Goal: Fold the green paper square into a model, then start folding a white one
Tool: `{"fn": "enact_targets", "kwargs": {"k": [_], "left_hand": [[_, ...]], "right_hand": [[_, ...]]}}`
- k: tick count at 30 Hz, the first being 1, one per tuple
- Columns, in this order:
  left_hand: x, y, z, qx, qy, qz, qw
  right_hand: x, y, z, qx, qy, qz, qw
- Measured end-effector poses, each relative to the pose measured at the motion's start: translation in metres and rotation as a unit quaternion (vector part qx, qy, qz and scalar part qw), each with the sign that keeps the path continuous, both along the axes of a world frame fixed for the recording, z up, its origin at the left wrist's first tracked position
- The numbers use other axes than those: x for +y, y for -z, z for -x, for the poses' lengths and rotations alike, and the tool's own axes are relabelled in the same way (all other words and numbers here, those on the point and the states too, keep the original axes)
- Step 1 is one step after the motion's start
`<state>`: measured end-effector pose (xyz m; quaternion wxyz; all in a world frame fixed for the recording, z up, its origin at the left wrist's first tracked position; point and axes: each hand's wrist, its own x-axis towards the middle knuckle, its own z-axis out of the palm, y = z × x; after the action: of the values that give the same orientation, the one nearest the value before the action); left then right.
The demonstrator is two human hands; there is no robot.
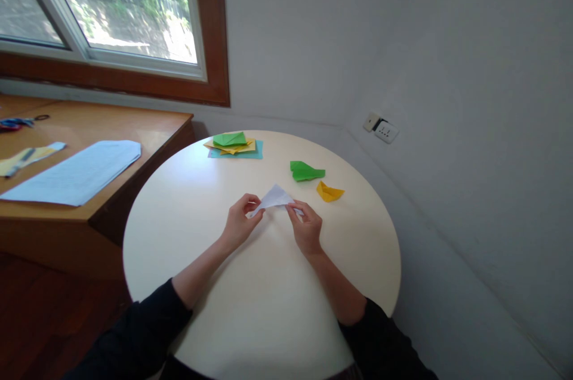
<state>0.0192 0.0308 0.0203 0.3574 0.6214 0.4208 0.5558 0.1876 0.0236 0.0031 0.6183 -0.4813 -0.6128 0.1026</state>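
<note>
A white sheet of folded paper (275, 195), roughly triangular with its peak pointing away from me, is held just over the round white table (250, 308). My left hand (242, 219) pinches its left corner between thumb and fingers. At the opposite corner, my right hand (307, 225) grips the paper in the same way. Beyond the right hand lie a green folded paper piece (307, 171) and a yellow folded paper boat (330, 192). The underside of the white paper is mostly hidden.
Toward the table's far left edge sits a stack of green, yellow and blue paper (233, 144). A wooden desk (165, 123) at left carries white sheets (85, 174), a pen (21, 162) and scissors (22, 122). Walls stand behind and right, with a socket (385, 131).
</note>
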Motion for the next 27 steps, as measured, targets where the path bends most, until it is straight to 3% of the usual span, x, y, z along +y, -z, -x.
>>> {"fn": "enact_targets", "kwargs": {"k": [10, 18, 27], "left_hand": [[-0.002, 0.001, 0.0, 0.055, 0.007, -0.02, 0.998], [-0.006, -0.002, 0.001, 0.161, -0.056, -0.084, 0.982], [-0.006, 0.001, 0.004, 0.206, -0.092, -0.107, 0.968]], "right_hand": [[-0.005, -0.007, 0.003, -0.058, 0.0, -0.052, 0.997], [-0.01, -0.011, 0.007, -0.167, -0.039, -0.138, 0.975], [-0.011, -0.009, 0.006, -0.214, -0.056, -0.172, 0.96]]}}
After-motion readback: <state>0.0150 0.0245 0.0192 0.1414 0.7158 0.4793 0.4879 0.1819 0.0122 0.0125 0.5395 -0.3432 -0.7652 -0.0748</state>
